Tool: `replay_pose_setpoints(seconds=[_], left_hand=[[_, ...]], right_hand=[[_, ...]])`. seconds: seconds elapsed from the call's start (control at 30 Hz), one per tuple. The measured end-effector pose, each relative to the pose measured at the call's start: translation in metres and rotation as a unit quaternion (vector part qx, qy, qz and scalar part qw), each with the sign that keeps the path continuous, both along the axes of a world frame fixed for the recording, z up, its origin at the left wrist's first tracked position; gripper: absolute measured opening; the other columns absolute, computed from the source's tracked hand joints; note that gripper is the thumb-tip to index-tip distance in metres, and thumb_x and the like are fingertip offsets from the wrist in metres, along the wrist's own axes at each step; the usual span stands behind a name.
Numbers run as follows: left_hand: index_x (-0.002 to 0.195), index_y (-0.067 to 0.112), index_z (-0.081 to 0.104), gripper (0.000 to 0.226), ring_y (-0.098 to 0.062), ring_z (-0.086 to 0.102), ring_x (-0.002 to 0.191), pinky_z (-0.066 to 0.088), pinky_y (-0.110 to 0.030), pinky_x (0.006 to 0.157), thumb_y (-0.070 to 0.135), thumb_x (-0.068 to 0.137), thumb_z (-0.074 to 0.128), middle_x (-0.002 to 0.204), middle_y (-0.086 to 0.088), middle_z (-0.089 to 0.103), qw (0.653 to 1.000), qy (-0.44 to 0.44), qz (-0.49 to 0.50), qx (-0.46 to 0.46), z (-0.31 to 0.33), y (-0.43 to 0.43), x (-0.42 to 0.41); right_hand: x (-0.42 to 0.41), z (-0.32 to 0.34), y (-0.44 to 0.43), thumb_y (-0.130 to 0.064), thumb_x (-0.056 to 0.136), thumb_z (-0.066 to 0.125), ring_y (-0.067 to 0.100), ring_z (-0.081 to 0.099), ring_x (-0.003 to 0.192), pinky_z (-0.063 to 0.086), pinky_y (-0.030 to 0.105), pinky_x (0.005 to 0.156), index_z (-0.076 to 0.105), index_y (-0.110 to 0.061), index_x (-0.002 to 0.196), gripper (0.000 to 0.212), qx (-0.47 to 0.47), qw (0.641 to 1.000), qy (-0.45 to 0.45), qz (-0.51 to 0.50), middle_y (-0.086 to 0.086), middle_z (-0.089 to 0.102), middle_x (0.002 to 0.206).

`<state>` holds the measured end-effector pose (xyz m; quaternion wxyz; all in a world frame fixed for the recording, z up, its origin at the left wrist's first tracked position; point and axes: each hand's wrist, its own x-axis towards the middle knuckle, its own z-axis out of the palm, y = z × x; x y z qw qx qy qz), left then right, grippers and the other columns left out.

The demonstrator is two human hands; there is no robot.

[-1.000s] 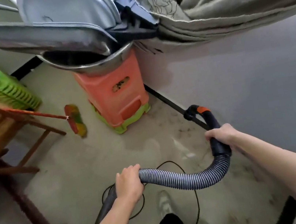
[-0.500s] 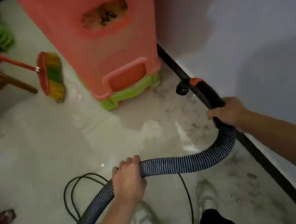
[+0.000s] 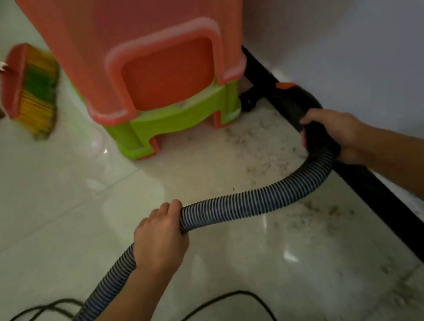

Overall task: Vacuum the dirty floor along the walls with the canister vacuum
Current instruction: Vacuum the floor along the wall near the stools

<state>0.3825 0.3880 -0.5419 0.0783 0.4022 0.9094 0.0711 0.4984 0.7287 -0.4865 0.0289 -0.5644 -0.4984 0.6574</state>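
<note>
Dust (image 3: 265,157) along the wall (image 3: 349,16). Gripping the ribbed hose (image 3: 253,203) mid-length with the left grip (image 3: 159,239), clutching its black handle (image 3: 304,102) with the right grip (image 3: 339,135), pointing the tip (image 3: 247,100) floorward just beside the green stool (image 3: 171,119).

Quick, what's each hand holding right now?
Left hand: grips the ribbed vacuum hose.
Right hand: grips the black hose handle beside the wall.

Ribbed grey hose (image 3: 240,207), black nozzle (image 3: 248,100) at baseboard
</note>
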Motion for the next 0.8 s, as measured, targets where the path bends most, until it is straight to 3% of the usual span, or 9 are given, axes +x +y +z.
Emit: replay_pose_setpoints(seconds=[0.1, 0.17, 0.3, 0.4, 0.57, 0.8], left_hand=[[0.087, 0.015, 0.059, 0.025, -0.027, 0.061, 0.063, 0.04, -0.031, 0.05, 0.018, 0.069, 0.077, 0.072, -0.001, 0.063, 1.0, 0.018, -0.011, -0.003, -0.036, 0.008, -0.036], [0.087, 0.016, 0.057, 0.024, -0.027, 0.063, 0.065, 0.038, -0.03, 0.052, 0.022, 0.072, 0.074, 0.074, 0.0, 0.063, 0.999, 0.043, -0.029, -0.005, -0.054, 0.013, -0.066], [0.092, 0.022, 0.05, 0.023, -0.024, 0.064, 0.079, 0.038, -0.032, 0.058, 0.032, 0.079, 0.065, 0.084, 0.002, 0.063, 0.995, 0.081, -0.053, -0.033, -0.086, 0.029, -0.11], [0.093, 0.027, 0.045, 0.02, -0.019, 0.062, 0.084, 0.036, -0.028, 0.06, 0.037, 0.083, 0.059, 0.088, 0.006, 0.062, 0.992, 0.072, -0.071, -0.076, -0.103, 0.025, -0.107], [0.096, 0.028, 0.047, 0.015, -0.015, 0.062, 0.086, 0.047, -0.028, 0.068, 0.036, 0.086, 0.054, 0.094, 0.006, 0.063, 0.983, 0.022, -0.08, -0.165, -0.09, -0.038, -0.07], [0.105, 0.029, 0.057, 0.024, -0.015, 0.063, 0.095, 0.049, -0.028, 0.077, 0.028, 0.081, 0.06, 0.103, 0.006, 0.061, 0.967, 0.092, -0.005, -0.238, -0.023, -0.068, -0.121]], right_hand=[[0.015, -0.029, -0.015, -0.016, 0.085, 0.06, 0.021, 0.059, 0.057, 0.053, 0.031, 0.053, 0.054, -0.004, 0.094, 0.016, -0.08, 0.992, 0.086, -0.054, 0.01, 0.056, 0.073], [0.017, -0.046, -0.033, -0.016, 0.083, 0.062, 0.022, 0.06, 0.058, 0.054, 0.034, 0.056, 0.056, -0.005, 0.087, 0.014, -0.082, 0.987, 0.113, -0.082, 0.01, 0.058, 0.072], [0.011, -0.068, -0.067, -0.015, 0.079, 0.069, 0.023, 0.065, 0.059, 0.055, 0.039, 0.063, 0.064, -0.004, 0.084, 0.014, 0.02, 0.985, 0.139, -0.101, 0.01, 0.066, 0.067], [0.019, -0.071, -0.092, -0.014, 0.079, 0.071, 0.023, 0.066, 0.058, 0.055, 0.037, 0.06, 0.065, -0.005, 0.086, 0.012, 0.09, 0.98, 0.144, -0.106, 0.009, 0.067, 0.064], [0.039, -0.062, -0.143, -0.014, 0.079, 0.071, 0.026, 0.067, 0.064, 0.058, 0.038, 0.062, 0.065, -0.001, 0.098, 0.024, 0.093, 0.988, 0.084, -0.089, 0.014, 0.067, 0.072], [0.014, -0.08, -0.196, -0.01, 0.073, 0.073, 0.027, 0.068, 0.056, 0.061, 0.043, 0.058, 0.065, 0.002, 0.09, 0.022, 0.101, 0.985, 0.118, -0.07, 0.012, 0.068, 0.06]])
